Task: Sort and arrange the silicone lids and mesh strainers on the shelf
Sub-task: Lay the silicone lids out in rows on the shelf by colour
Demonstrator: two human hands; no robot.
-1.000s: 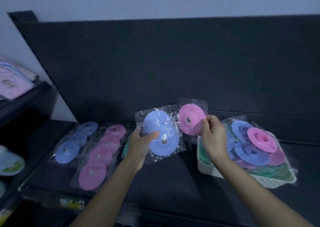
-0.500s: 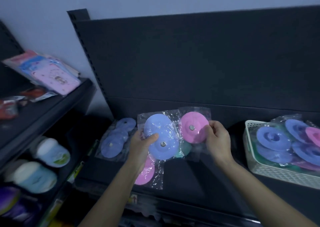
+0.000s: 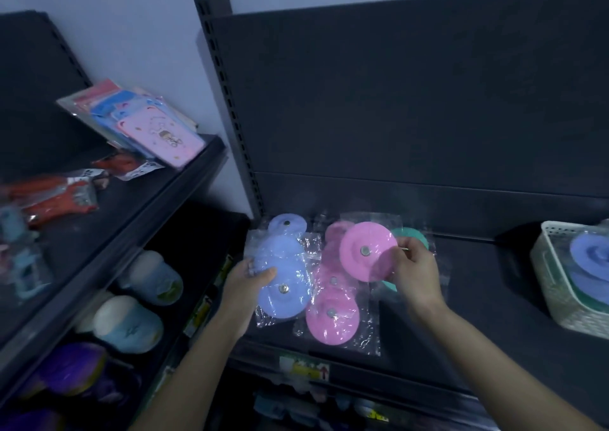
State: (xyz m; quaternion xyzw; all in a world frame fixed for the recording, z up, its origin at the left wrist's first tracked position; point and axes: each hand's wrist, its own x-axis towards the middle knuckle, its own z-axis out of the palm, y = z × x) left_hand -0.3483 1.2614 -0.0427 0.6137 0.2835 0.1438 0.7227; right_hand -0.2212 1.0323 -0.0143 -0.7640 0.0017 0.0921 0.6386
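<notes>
My left hand (image 3: 247, 282) grips bagged blue silicone lids (image 3: 283, 282) low over the blue row at the shelf's left end; another blue lid (image 3: 286, 223) lies behind them. My right hand (image 3: 415, 272) pinches a bagged pink lid (image 3: 365, 256) by its right edge, above the row of pink lids (image 3: 331, 318) lying on the dark shelf (image 3: 461, 318). A teal lid (image 3: 413, 235) peeks out behind my right hand, mostly hidden.
A white basket (image 3: 553, 285) with more blue and teal lids stands at the right edge of the shelf. The neighbouring rack on the left holds pink and blue packets (image 3: 155, 134), red packaged items (image 3: 56, 193) and round pale goods (image 3: 131, 322) below.
My view has swung left, so the basket slid to the right edge. Both hands have carried their lids down and left, over the rows on the shelf.
</notes>
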